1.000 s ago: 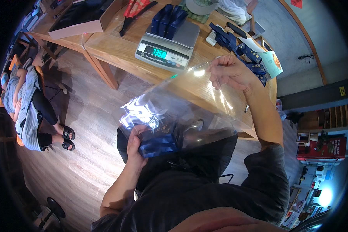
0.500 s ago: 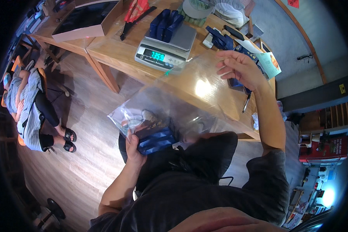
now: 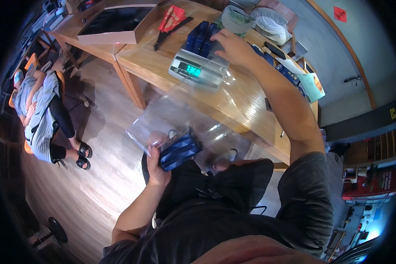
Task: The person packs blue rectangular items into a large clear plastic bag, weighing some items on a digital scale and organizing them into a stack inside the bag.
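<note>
Near my lap, my left hand (image 3: 157, 169) grips the lower part of a large clear plastic bag (image 3: 165, 116) together with the dark blue faceted packets (image 3: 179, 152) at its bottom. The bag stretches up and right toward the table edge. My right hand (image 3: 235, 47) reaches over a digital scale (image 3: 179, 66) with a lit display. Its fingers and thumb are apart, beside upright dark blue packets (image 3: 201, 37) on the pan. Whether the fingertips touch them I cannot tell.
On the wooden table (image 3: 149, 65) are an open box (image 3: 116, 38), a red packet (image 3: 172, 18) with a black strip, and a cap (image 3: 237, 20). A green card (image 3: 312, 87) and more blue packets lie to the right. A seated person (image 3: 42, 112) is at left.
My right hand has moved away from the bag's upper end, left and farther over the table, to the packets on the scale. My left hand keeps its hold; the bag has sagged.
</note>
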A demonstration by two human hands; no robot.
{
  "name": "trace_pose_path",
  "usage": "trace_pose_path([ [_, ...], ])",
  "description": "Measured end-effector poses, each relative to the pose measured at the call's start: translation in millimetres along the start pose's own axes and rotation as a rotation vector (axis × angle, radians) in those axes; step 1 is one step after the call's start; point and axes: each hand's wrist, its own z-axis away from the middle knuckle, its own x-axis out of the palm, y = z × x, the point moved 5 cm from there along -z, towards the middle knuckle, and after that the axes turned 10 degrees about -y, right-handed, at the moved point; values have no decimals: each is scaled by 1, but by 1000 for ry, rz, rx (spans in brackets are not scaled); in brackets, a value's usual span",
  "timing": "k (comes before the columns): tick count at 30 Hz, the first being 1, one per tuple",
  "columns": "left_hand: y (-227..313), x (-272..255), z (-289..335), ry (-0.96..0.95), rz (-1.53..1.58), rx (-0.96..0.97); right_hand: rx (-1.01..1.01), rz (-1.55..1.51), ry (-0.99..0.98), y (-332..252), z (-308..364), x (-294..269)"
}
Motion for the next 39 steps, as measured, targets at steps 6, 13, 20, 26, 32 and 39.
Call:
trace_pose_path([
  [6,0,1,-1,-42,-50,21,-131,207,34,5,-4,6],
  [13,-1,3,0,-54,-24,-7,-60,101,76,4,15,5],
  [20,-2,14,1,-120,-77,-44,168,-434,491,26,137,-45],
  [26,-13,8,8,-214,-102,-157,492,-1473,596,-9,275,-47],
  [32,-15,24,11,-382,-283,-134,485,-1732,668,-44,373,-26],
  [39,-18,48,27,-505,-329,-193,342,-1820,743,-78,422,-38],
])
